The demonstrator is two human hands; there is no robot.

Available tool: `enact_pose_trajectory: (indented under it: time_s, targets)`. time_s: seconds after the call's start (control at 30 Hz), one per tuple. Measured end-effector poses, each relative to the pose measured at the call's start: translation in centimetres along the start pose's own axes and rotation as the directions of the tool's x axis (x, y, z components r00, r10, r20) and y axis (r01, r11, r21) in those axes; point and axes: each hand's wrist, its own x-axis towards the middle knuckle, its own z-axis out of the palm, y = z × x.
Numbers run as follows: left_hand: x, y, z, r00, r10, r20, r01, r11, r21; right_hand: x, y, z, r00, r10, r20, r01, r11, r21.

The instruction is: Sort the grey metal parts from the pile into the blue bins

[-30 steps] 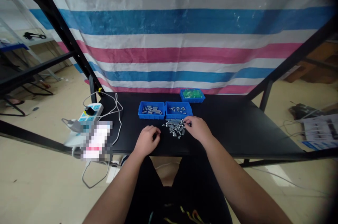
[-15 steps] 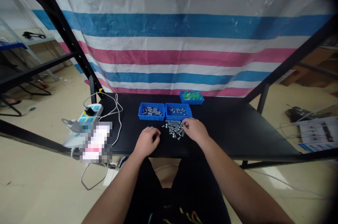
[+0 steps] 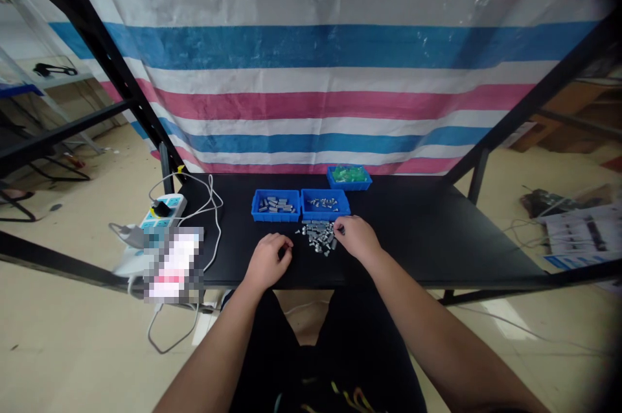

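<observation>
A heap of small metal screws and grey metal cylinders [image 3: 318,236] lies on the black table in front of me. At its right edge, my right hand [image 3: 357,236] reaches in with thumb and forefinger pinched together; what they hold, if anything, is too small to make out. My left hand [image 3: 269,260] rests on the table left of the heap, fingers loosely bent and the thumb apart, with nothing visible in it. Behind the heap stand two blue trays side by side: the left tray [image 3: 276,217] contains grey cylinders, the right tray [image 3: 324,213] small screws.
Farther back, a third blue tray [image 3: 350,186] holds green pieces. A white power strip [image 3: 170,207] with plugs and cables lies at the table's left end, beside a blurred-out bright device [image 3: 175,264]. A striped sheet [image 3: 311,102] hangs behind, between black frame posts.
The whole view has shifted slightly. Both hands keep nearly the same places, the right one still at the heap's right edge; the heap looks much the same.
</observation>
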Motion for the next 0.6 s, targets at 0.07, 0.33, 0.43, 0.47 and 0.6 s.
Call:
enact_pose_trajectory:
  time_s: [0.07,0.33,0.43,0.47,0.6]
  targets:
    - [0.0,0.0,0.0,1.0,0.002,0.0,-0.002,1.0,0.002,0.0,0.1,0.0,1.0,-0.018,-0.002,0.018,1.0,0.019]
    - [0.0,0.0,0.0,1.0,0.002,0.001,-0.002,1.0,0.011,-0.4,0.3,-0.5,0.994,-0.062,-0.088,0.082,0.964,0.255]
    - [0.0,0.0,0.0,1.0,0.002,0.009,-0.002,1.0,0.014,0.6,0.1,-1.3,0.988,-0.096,-0.123,0.136,0.915,0.379]
    - [0.0,0.0,0.0,1.0,0.002,0.008,-0.003,1.0,0.016,1.1,0.1,-1.5,0.984,-0.087,-0.159,0.144,0.904,0.402]
    - [0.0,0.0,0.0,1.0,0.007,0.003,-0.007,1.0,0.022,2.2,0.1,-2.4,0.957,-0.004,-0.291,0.119,0.918,0.379]
